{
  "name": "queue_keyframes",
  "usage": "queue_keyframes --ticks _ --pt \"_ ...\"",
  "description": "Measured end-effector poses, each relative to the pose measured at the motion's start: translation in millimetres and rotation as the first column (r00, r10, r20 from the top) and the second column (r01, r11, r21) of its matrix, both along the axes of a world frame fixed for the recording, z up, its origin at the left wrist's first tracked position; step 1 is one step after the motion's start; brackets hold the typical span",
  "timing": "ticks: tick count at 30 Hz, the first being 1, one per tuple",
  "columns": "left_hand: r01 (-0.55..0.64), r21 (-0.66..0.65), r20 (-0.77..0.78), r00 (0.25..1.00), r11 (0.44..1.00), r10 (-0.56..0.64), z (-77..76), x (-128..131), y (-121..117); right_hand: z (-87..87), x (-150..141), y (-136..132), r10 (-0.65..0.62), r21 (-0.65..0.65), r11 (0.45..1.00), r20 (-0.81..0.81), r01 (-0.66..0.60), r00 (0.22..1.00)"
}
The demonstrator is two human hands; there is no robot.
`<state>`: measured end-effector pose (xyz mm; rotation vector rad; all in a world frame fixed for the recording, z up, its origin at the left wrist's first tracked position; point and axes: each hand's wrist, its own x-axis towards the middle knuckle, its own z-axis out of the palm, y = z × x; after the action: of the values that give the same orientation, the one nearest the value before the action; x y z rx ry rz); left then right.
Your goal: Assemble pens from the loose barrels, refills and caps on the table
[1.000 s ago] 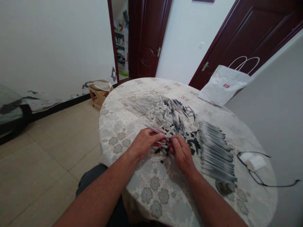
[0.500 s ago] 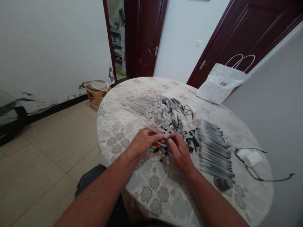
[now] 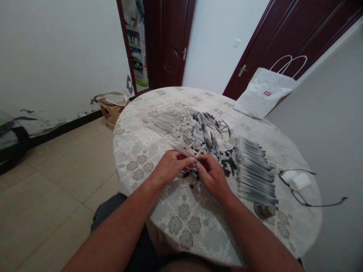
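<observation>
My left hand point(image 3: 174, 162) is closed round a slim, pale pen barrel point(image 3: 179, 150), its tapered tip pointing up and to the left. Against the barrel's near end, my right hand point(image 3: 210, 172) pinches with thumb and fingertips, touching the left fingers. Any small part between the fingertips is hidden. Just beyond the hands lie a heap of pale pen tubes point(image 3: 163, 120), thin dark refills point(image 3: 210, 141) and small black plugs point(image 3: 229, 166). To the right, pens with dark insides point(image 3: 255, 173) are laid side by side in a long row.
A flowered cloth covers the round table point(image 3: 184, 223). Eyeglasses point(image 3: 300, 198) and a white roll point(image 3: 300, 181) lie at the right, near a dark round object point(image 3: 263, 210). A white paper bag point(image 3: 262, 94) stands at the far edge. On the floor at left is a stool point(image 3: 112, 109).
The right hand has closed in on the left, and its fingers now meet the barrel's near end. The whole view has shifted slightly.
</observation>
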<state>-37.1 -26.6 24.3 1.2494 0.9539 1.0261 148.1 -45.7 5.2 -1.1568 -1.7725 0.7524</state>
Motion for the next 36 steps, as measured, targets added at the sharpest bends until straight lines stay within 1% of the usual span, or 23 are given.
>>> queue_keyframes --ticks 2,3,4,5,6,8,10,12,14,18,21,23,25,28,30,31,33,34,36 --pt "0.036 0.057 -0.118 0.993 0.998 -0.029 2.4 -5.7 -1.0 0.4 1.5 0.8 -0.021 0.020 1.000 0.038 0.020 0.999" --pt "0.070 0.087 -0.190 0.980 0.994 -0.053 3.9 -10.3 -2.0 0.5 2.8 1.6 -0.054 0.022 0.998 0.044 0.053 0.998" --pt "0.117 0.114 -0.273 0.959 0.987 -0.082 5.7 -15.8 -3.3 0.5 4.4 2.6 -0.099 0.025 0.995 0.034 0.099 0.994" --pt "0.179 0.144 -0.371 0.921 0.973 -0.115 7.5 -22.0 -4.9 0.5 6.4 3.8 -0.147 0.026 0.989 0.011 0.147 0.989" --pt "0.255 0.158 -0.468 0.870 0.954 -0.155 9.1 -28.4 -6.7 0.4 8.6 5.3 -0.189 0.025 0.982 -0.021 0.190 0.982" --pt "0.404 0.147 -0.626 0.745 0.903 -0.232 10.7 -39.0 -10.3 0.4 12.9 8.2 -0.244 0.019 0.969 -0.086 0.246 0.966" --pt "0.489 0.130 -0.738 0.629 0.862 -0.245 9.8 -44.2 -13.7 0.5 15.9 10.5 -0.266 0.015 0.963 -0.123 0.270 0.956" --pt "0.509 0.137 -0.807 0.555 0.850 -0.202 7.0 -43.0 -16.7 1.0 17.0 11.4 -0.272 0.014 0.961 -0.129 0.276 0.954" --pt "0.508 0.158 -0.843 0.516 0.847 -0.152 4.1 -37.5 -19.4 1.4 16.6 11.3 -0.269 0.019 0.962 -0.127 0.274 0.955" --pt "0.543 0.185 -0.870 0.479 0.819 -0.120 2.2 -25.8 -24.4 2.3 14.9 10.0 -0.254 0.023 0.966 -0.132 0.259 0.958" --pt "0.552 0.197 -0.879 0.465 0.810 -0.103 3.4 -23.3 -26.8 3.6 15.0 9.4 -0.256 0.023 0.965 -0.140 0.261 0.957" --pt "0.549 0.213 -0.867 0.487 0.808 -0.102 5.3 -25.7 -26.5 4.5 15.4 9.2 -0.260 0.022 0.964 -0.144 0.265 0.955" --pt "0.524 0.220 -0.830 0.543 0.823 -0.124 8.4 -31.4 -24.0 5.0 15.8 9.2 -0.266 0.020 0.962 -0.140 0.271 0.954" --pt "0.426 0.182 -0.711 0.680 0.886 -0.181 14.1 -43.8 -15.9 4.2 16.2 9.0 -0.271 0.026 0.961 -0.125 0.276 0.954" --pt "0.328 0.122 -0.563 0.800 0.937 -0.207 16.9 -52.9 -8.9 3.3 16.3 8.5 -0.256 0.036 0.964 -0.121 0.262 0.959" --pt "0.266 0.096 -0.470 0.861 0.959 -0.192 17.7 -57.2 -5.4 2.7 16.3 8.1 -0.244 0.040 0.967 -0.118 0.250 0.963" --pt "0.118 0.064 -0.293 0.951 0.991 -0.095 18.1 -64.6 0.8 1.7 16.1 6.8 -0.220 0.045 0.973 -0.109 0.226 0.969" --pt "0.043 0.060 -0.219 0.975 0.997 -0.029 17.8 -67.6 3.2 1.2 15.9 6.0 -0.211 0.047 0.975 -0.103 0.217 0.972" --pt "-0.081 0.052 -0.084 0.993 0.995 0.085 16.5 -71.4 7.0 0.0 15.2 4.4 -0.197 0.053 0.978 -0.096 0.203 0.976"
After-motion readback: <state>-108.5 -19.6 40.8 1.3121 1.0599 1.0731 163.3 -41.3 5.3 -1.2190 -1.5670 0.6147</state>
